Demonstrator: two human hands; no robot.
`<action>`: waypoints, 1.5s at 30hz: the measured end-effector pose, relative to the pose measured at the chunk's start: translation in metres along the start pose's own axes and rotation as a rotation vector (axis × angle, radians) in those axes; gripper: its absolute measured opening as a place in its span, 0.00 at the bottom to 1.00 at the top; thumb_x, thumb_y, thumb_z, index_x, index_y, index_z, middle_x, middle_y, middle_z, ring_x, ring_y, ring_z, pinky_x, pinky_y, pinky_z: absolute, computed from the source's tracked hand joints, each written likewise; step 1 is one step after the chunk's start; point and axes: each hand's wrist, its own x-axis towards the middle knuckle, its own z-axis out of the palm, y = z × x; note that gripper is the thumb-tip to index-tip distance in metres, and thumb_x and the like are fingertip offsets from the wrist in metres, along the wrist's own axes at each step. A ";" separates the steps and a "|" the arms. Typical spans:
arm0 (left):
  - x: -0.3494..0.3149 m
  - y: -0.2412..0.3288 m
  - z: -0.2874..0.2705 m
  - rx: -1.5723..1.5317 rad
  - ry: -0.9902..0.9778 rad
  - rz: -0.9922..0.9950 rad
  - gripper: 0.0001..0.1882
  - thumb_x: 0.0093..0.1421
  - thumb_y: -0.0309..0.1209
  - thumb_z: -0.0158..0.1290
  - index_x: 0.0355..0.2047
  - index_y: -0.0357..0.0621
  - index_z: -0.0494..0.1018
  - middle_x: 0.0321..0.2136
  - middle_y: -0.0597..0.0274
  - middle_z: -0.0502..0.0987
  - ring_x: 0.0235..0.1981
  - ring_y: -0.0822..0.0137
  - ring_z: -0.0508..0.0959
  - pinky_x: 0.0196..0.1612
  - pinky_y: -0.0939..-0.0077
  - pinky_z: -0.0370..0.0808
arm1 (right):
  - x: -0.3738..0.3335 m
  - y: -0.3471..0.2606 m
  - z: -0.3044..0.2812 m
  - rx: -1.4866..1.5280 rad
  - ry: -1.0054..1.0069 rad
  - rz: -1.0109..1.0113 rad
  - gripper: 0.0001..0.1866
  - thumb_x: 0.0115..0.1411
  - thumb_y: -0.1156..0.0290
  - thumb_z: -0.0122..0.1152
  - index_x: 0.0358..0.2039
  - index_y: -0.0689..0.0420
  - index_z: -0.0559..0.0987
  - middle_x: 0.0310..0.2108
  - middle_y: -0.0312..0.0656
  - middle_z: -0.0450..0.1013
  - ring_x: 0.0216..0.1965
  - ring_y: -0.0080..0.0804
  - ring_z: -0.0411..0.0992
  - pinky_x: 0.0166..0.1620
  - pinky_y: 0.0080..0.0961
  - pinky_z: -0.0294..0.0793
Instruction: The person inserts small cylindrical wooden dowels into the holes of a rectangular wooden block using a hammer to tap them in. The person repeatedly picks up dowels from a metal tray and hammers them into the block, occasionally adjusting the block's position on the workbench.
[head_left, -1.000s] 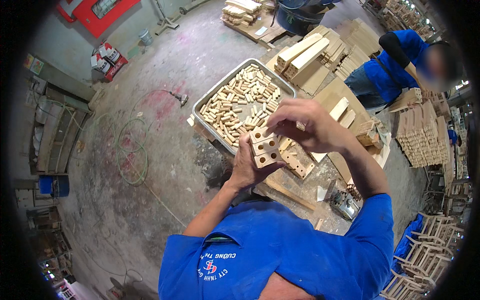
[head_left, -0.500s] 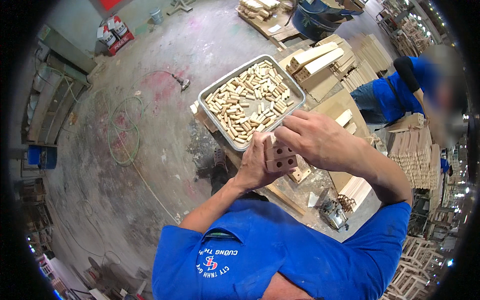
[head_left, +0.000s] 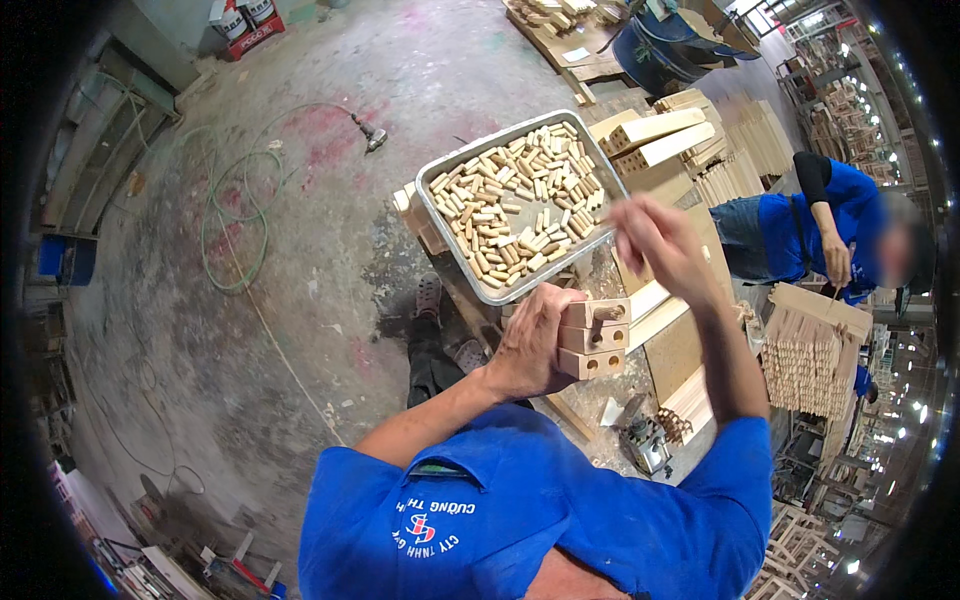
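My left hand [head_left: 535, 345] is closed around a stack of wooden bars [head_left: 592, 362], their drilled ends turned to the right. A wooden dowel [head_left: 607, 313] sticks out of a hole in the top bar; lower bars show open round holes. My right hand [head_left: 660, 245] is raised apart from the bars, near the right corner of a grey metal tray [head_left: 548, 272]. Motion smears its fingers, so whether it holds anything is unclear. Many short loose dowels [head_left: 480, 215] lie in the tray, just beyond the bars.
Drilled wooden bars [head_left: 660, 140] lie right of the tray. A small metal device [head_left: 645, 445] sits on the bench's near side. A co-worker in blue [head_left: 785, 220] stands at right behind stacked wood [head_left: 805, 345]. A hose [head_left: 207, 225] and a power tool [head_left: 374, 138] lie on the floor.
My right hand has moved up and away from the bars. The dowel now shows standing out of the top bar. My left hand and the bars have shifted slightly right and down.
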 end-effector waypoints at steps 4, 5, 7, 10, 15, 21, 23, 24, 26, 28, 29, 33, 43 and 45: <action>0.001 0.003 0.000 -0.051 -0.040 0.010 0.47 0.50 0.34 0.76 0.66 0.40 0.62 0.50 0.43 0.71 0.50 0.41 0.76 0.55 0.51 0.75 | 0.092 0.137 0.017 -0.625 0.356 0.113 0.17 0.72 0.59 0.66 0.52 0.59 0.83 0.38 0.48 0.84 0.44 0.44 0.84 0.49 0.43 0.83; 0.003 0.003 0.001 -0.045 -0.042 0.015 0.47 0.50 0.34 0.76 0.66 0.40 0.61 0.50 0.43 0.72 0.50 0.41 0.76 0.55 0.50 0.75 | 0.104 0.157 0.026 -0.706 0.359 0.190 0.20 0.69 0.58 0.68 0.53 0.59 0.82 0.42 0.52 0.84 0.48 0.50 0.83 0.53 0.46 0.81; 0.004 0.002 0.000 -0.040 -0.036 0.012 0.47 0.50 0.34 0.76 0.65 0.40 0.61 0.50 0.43 0.72 0.50 0.41 0.76 0.55 0.51 0.75 | 0.124 0.183 0.046 -0.835 0.352 0.284 0.24 0.65 0.57 0.72 0.54 0.59 0.80 0.46 0.57 0.83 0.52 0.56 0.82 0.57 0.50 0.80; 0.000 0.002 -0.001 -0.037 -0.023 -0.029 0.46 0.50 0.32 0.76 0.65 0.40 0.62 0.50 0.43 0.71 0.50 0.41 0.76 0.55 0.51 0.75 | 0.137 0.196 0.069 -0.853 0.340 0.325 0.26 0.60 0.59 0.75 0.54 0.57 0.77 0.47 0.57 0.83 0.52 0.56 0.82 0.55 0.51 0.80; 0.002 0.003 0.002 -0.048 -0.033 -0.051 0.47 0.50 0.31 0.76 0.65 0.41 0.61 0.51 0.43 0.71 0.50 0.41 0.77 0.55 0.51 0.75 | 0.134 0.219 0.075 -0.747 0.414 0.324 0.21 0.58 0.60 0.75 0.47 0.56 0.80 0.41 0.52 0.84 0.47 0.56 0.82 0.52 0.49 0.80; -0.002 -0.008 0.005 0.029 -0.047 -0.067 0.53 0.48 0.45 0.81 0.64 0.41 0.59 0.51 0.46 0.72 0.50 0.45 0.80 0.53 0.54 0.78 | 0.108 0.192 0.054 0.382 0.348 0.248 0.06 0.72 0.66 0.68 0.40 0.54 0.82 0.38 0.36 0.82 0.36 0.22 0.79 0.40 0.29 0.86; -0.001 -0.005 0.007 0.046 -0.079 -0.087 0.56 0.48 0.52 0.82 0.64 0.42 0.57 0.52 0.49 0.72 0.49 0.48 0.82 0.51 0.55 0.81 | 0.086 0.169 0.040 0.690 0.332 0.167 0.09 0.73 0.63 0.68 0.47 0.52 0.80 0.39 0.38 0.82 0.34 0.25 0.80 0.36 0.28 0.87; 0.001 -0.004 0.007 0.050 -0.075 -0.071 0.56 0.48 0.53 0.82 0.64 0.42 0.57 0.52 0.48 0.72 0.49 0.48 0.82 0.51 0.55 0.81 | 0.074 0.157 0.031 0.821 0.312 0.143 0.10 0.74 0.63 0.68 0.50 0.51 0.79 0.40 0.38 0.82 0.34 0.25 0.80 0.34 0.26 0.86; 0.003 -0.002 0.007 0.054 -0.073 -0.044 0.57 0.48 0.53 0.82 0.64 0.41 0.57 0.52 0.48 0.72 0.50 0.48 0.82 0.52 0.54 0.81 | 0.047 0.136 0.014 0.906 0.239 0.035 0.11 0.75 0.64 0.65 0.53 0.51 0.77 0.40 0.39 0.81 0.33 0.25 0.81 0.32 0.22 0.84; 0.004 -0.002 0.007 0.089 -0.084 -0.025 0.59 0.48 0.53 0.82 0.65 0.39 0.55 0.52 0.46 0.74 0.53 0.47 0.82 0.53 0.53 0.81 | 0.017 0.103 0.001 0.756 0.214 -0.044 0.13 0.74 0.67 0.68 0.53 0.56 0.77 0.38 0.38 0.80 0.30 0.21 0.78 0.29 0.17 0.81; 0.003 0.000 0.006 0.096 -0.078 -0.045 0.60 0.48 0.53 0.82 0.66 0.39 0.54 0.53 0.46 0.74 0.54 0.47 0.82 0.54 0.53 0.81 | 0.004 0.081 0.001 0.647 0.210 -0.061 0.13 0.73 0.68 0.69 0.52 0.57 0.77 0.38 0.38 0.79 0.30 0.19 0.77 0.30 0.17 0.81; -0.002 -0.001 0.007 0.079 -0.100 -0.110 0.60 0.49 0.53 0.81 0.67 0.38 0.53 0.55 0.45 0.74 0.56 0.46 0.81 0.57 0.53 0.80 | -0.053 0.002 -0.002 0.274 0.145 -0.145 0.09 0.71 0.75 0.68 0.49 0.58 0.80 0.39 0.32 0.78 0.36 0.15 0.76 0.37 0.17 0.80; -0.001 0.001 0.011 0.028 -0.068 -0.092 0.56 0.52 0.56 0.78 0.67 0.37 0.58 0.51 0.48 0.66 0.54 0.45 0.75 0.56 0.52 0.76 | -0.082 -0.055 0.014 -0.723 0.027 -0.440 0.08 0.63 0.77 0.71 0.43 0.61 0.83 0.37 0.47 0.78 0.39 0.45 0.79 0.39 0.39 0.77; -0.002 0.000 0.011 0.051 -0.075 -0.093 0.56 0.52 0.56 0.78 0.67 0.37 0.58 0.52 0.48 0.66 0.54 0.45 0.75 0.57 0.51 0.76 | -0.077 -0.057 0.017 -0.763 0.021 -0.454 0.08 0.65 0.72 0.71 0.40 0.62 0.82 0.35 0.50 0.78 0.39 0.53 0.80 0.41 0.46 0.78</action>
